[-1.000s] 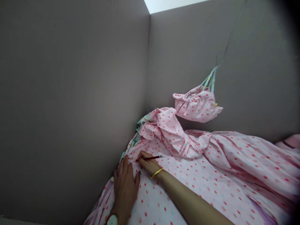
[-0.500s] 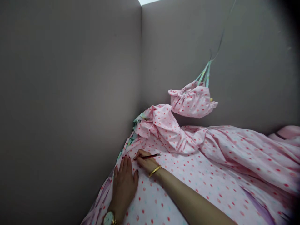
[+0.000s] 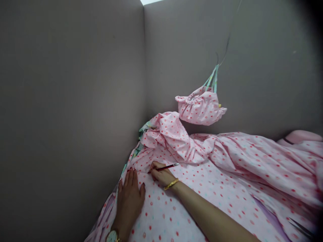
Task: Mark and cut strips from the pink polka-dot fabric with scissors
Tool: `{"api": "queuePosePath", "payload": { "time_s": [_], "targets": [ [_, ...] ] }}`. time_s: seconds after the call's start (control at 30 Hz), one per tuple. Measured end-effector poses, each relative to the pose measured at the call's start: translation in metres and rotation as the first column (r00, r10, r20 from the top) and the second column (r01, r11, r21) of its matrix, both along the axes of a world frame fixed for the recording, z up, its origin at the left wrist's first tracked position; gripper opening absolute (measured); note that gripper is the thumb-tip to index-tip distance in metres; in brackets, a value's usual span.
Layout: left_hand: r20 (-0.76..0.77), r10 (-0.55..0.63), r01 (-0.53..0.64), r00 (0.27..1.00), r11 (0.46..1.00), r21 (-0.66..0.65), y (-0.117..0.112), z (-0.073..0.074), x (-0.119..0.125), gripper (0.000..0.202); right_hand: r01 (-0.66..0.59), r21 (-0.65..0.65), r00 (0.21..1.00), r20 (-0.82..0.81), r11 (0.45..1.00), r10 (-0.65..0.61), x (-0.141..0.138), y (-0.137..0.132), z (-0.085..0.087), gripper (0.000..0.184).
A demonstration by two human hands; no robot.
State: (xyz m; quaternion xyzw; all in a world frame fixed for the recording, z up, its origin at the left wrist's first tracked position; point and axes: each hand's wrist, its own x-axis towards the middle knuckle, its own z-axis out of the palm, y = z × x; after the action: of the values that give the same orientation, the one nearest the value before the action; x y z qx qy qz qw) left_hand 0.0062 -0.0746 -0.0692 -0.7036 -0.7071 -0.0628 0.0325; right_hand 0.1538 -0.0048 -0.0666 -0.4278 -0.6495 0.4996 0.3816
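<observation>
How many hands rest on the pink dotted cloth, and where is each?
2. The left hand lies flat on the cloth beside the grey wall; the right hand, just beyond it, grips a pencil against the cloth.

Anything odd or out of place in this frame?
A bundle of pink dotted cloth hangs from green straps beside the wall, above the crumpled fabric, not lying with it. Otherwise ordinary: left hand flat on the fabric, right hand holding a pencil.
</observation>
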Motion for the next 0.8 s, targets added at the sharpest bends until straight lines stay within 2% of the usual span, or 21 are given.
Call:
{"api": "queuePosePath", "payload": {
  "time_s": [0.17,0.33,0.53,0.6,0.7,0.8],
  "targets": [
    [-0.015,0.001,-0.001,1.0,1.0,-0.013,0.0,0.003,0.001,0.054,0.037,-0.024,0.999,0.004,0.999,-0.037,0.013,-0.008,0.006,0.011],
    [-0.01,-0.004,0.005,1.0,1.0,0.006,0.003,-0.002,-0.002,0.054,0.056,-0.037,0.998,-0.012,0.998,-0.056,0.019,-0.01,0.001,0.011],
    [0.042,-0.066,0.059,0.997,0.986,0.153,0.0,0.0,-0.005,0.053,0.084,-0.07,0.995,-0.052,0.994,-0.088,0.015,-0.012,0.002,0.01],
    [0.075,-0.173,0.164,0.982,0.98,0.116,0.002,0.003,0.003,0.051,0.103,-0.073,0.993,-0.053,0.992,-0.107,0.014,-0.014,0.005,0.009],
    [0.138,-0.305,0.309,0.942,0.951,-0.014,0.01,0.006,0.022,0.053,0.122,-0.072,0.991,-0.047,0.99,-0.125,0.014,-0.014,0.006,0.009],
    [0.094,-0.251,0.259,0.963,0.962,-0.082,0.02,0.007,0.035,0.061,0.131,-0.068,0.991,-0.033,0.989,-0.133,0.015,-0.012,0.006,0.009]
  ]
}}
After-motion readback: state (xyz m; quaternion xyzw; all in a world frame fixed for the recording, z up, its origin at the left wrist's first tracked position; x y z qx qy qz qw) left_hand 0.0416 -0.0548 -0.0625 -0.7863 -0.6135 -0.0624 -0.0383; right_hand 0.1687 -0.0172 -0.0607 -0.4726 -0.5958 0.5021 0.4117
